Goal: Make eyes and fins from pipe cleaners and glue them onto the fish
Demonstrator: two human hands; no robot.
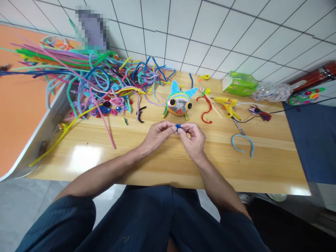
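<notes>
Between my two hands, over the middle of the wooden table, is a small dark blue piece (pixel 178 127), pinched from both sides by fingertips. My left hand (pixel 160 135) grips its left side and my right hand (pixel 193 139) its right side. Just behind the hands stands a round, colourful figure (pixel 179 104) with light blue ears and black eyes. A red curved pipe cleaner (pixel 207 110) lies to its right, and short black pieces (pixel 141 114) lie to its left. Fingers partly cover the blue piece, so its exact shape is unclear.
Many pipe cleaners (pixel 99 75) are heaped at the back left of the table (pixel 157 171). On the right are a yellow glue gun (pixel 227 104), scissors (pixel 239 126), a light blue curved pipe cleaner (pixel 243 137) and a green packet (pixel 240 84). A tiled wall rises behind.
</notes>
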